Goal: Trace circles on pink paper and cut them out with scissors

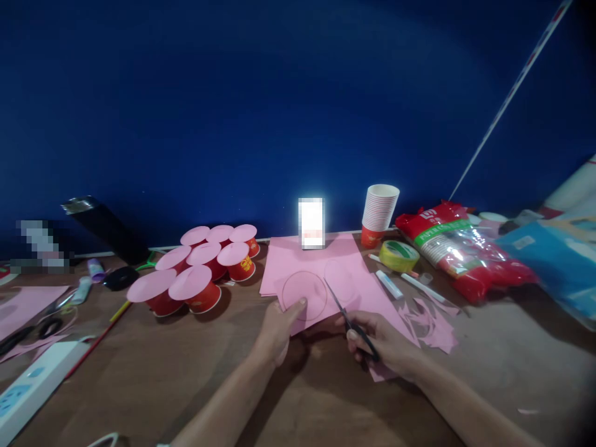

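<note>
My left hand grips a sheet of pink paper by its lower left part, thumb on top. A circle is drawn on that sheet, just beyond the thumb. In my right hand is a pair of scissors with black handles. The blades point up and left, at the right side of the drawn circle; whether they are cutting I cannot tell. Beneath lie more pink sheets. To the right are curled pink paper scraps.
Several red paper cups topped with pink discs stand at left. Stacked cups, yellow tape, a glue stick and a red plastic bag are at right. A lit phone stands behind the sheets. A power strip lies lower left.
</note>
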A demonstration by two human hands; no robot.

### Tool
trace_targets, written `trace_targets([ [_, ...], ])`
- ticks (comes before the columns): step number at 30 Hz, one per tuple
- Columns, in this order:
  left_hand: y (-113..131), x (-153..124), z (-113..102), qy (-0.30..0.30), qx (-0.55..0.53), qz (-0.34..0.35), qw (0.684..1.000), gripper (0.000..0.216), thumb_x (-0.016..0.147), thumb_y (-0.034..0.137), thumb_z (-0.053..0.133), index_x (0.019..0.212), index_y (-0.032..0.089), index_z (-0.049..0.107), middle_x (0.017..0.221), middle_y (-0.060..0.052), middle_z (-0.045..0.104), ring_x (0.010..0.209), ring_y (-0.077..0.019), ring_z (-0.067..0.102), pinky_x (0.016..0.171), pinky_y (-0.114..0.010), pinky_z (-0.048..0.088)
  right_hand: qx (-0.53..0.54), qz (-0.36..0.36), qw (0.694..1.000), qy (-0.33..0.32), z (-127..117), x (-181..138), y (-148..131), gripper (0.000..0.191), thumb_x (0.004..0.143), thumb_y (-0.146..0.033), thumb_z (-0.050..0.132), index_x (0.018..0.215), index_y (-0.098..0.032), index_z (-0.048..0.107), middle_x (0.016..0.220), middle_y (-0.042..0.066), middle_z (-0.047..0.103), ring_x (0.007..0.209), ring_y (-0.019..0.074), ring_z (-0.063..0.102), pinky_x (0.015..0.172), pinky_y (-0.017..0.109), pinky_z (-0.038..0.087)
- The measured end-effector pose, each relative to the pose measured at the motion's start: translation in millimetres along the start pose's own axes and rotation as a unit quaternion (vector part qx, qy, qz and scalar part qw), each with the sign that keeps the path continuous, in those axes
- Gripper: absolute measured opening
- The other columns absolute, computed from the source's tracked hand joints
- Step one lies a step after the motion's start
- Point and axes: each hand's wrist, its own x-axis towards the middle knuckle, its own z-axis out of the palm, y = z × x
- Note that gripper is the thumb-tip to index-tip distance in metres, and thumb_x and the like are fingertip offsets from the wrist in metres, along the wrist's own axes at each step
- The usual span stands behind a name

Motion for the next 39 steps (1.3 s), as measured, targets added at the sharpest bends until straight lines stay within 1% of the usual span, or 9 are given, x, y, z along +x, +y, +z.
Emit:
trace_targets([
  [4,0.6,-4.1,4.3,-0.005,-0.003,-0.009,1.000,0.045,0.061,0.038,0.078,0.094,0.008,0.069,0.091,-0.014,0.071,0.084,-0.0245,0.066,0.083,-0.037,0.049,-0.021,-0.027,0.999,0.000,2.3,0.6,-1.0,0.042,0.069,-0.054,0.068,0.081,-0.017,0.051,0.062,-0.005,0.052,0.048,0.0071,0.049,0.042,0.018,0.035],
  [6,1.9,-6.1,6.6,-0.007,-0.009,-0.023,1.000,0.046,0.059,0.038,0.080,0.092,0.007,0.069,0.090,-0.015,0.071,0.083,-0.0251,0.067,0.082,-0.037,0.049,-0.029,-0.034,0.999,0.003,2.3,1.4,-0.6,0.042,0.070,-0.054,0.067,0.079,-0.017,0.049,0.061,-0.005,0.052,0.048,0.0069,0.049,0.041,0.018,0.034],
  [11,3.4,-9.3,9.8,-0.025,-0.019,-0.036,0.999,0.045,0.061,0.037,0.079,0.093,0.006,0.069,0.090,-0.015,0.071,0.082,-0.0253,0.067,0.081,-0.038,0.049,-0.030,-0.025,0.999,0.027,2.7,3.3,2.2,0.046,0.067,-0.057,0.068,0.077,-0.017,0.048,0.060,-0.004,0.053,0.046,0.0078,0.051,0.038,0.017,0.031],
  [16,3.1,-9.5,9.7,-0.019,-0.011,-0.043,0.999,0.046,0.060,0.036,0.079,0.093,0.006,0.069,0.087,-0.015,0.072,0.082,-0.0256,0.067,0.080,-0.037,0.050,-0.029,-0.029,0.999,0.033,3.5,2.7,2.7,0.045,0.067,-0.057,0.068,0.077,-0.016,0.051,0.060,-0.004,0.053,0.046,0.0077,0.051,0.038,0.018,0.031],
  [21,3.7,-10.7,10.6,-0.035,-0.013,-0.057,0.998,0.047,0.060,0.036,0.079,0.095,0.006,0.069,0.084,-0.014,0.072,0.081,-0.0249,0.067,0.081,-0.036,0.049,-0.026,-0.025,0.998,0.043,4.1,2.2,1.3,0.044,0.067,-0.055,0.069,0.079,-0.016,0.054,0.059,-0.004,0.054,0.045,0.0076,0.050,0.038,0.018,0.032],
  [26,0.3,-10.7,10.4,-0.036,-0.015,-0.052,0.998,0.046,0.060,0.037,0.079,0.093,0.006,0.070,0.084,-0.014,0.072,0.079,-0.0251,0.067,0.080,-0.037,0.050,-0.021,-0.031,0.998,0.041,3.2,2.4,2.9,0.039,0.068,-0.050,0.070,0.080,-0.016,0.056,0.059,-0.004,0.055,0.045,0.0081,0.051,0.038,0.018,0.033],
  [29,-1.3,-10.4,9.9,-0.040,-0.009,-0.048,0.998,0.047,0.062,0.037,0.078,0.096,0.006,0.069,0.086,-0.014,0.072,0.080,-0.0254,0.067,0.080,-0.037,0.049,-0.023,-0.038,0.998,0.047,3.5,2.8,3.3,0.037,0.068,-0.048,0.071,0.078,-0.015,0.056,0.058,-0.004,0.054,0.045,0.0075,0.050,0.039,0.018,0.032],
  [35,-1.1,-10.7,9.7,-0.038,-0.001,-0.046,0.998,0.046,0.063,0.036,0.077,0.097,0.006,0.068,0.087,-0.015,0.072,0.081,-0.0258,0.067,0.080,-0.037,0.049,-0.026,-0.039,0.998,0.050,3.6,3.4,3.6,0.039,0.068,-0.050,0.070,0.077,-0.015,0.056,0.056,-0.005,0.052,0.043,0.0067,0.047,0.038,0.018,0.031],
  [39,-1.7,-10.0,9.4,-0.042,-0.006,-0.050,0.998,0.046,0.063,0.036,0.077,0.098,0.007,0.069,0.085,-0.013,0.072,0.081,-0.0248,0.067,0.081,-0.037,0.049,-0.039,-0.052,0.997,0.047,1.1,3.8,5.8,0.039,0.071,-0.051,0.067,0.080,-0.015,0.058,0.058,-0.004,0.053,0.045,0.0067,0.048,0.040,0.018,0.032],
])
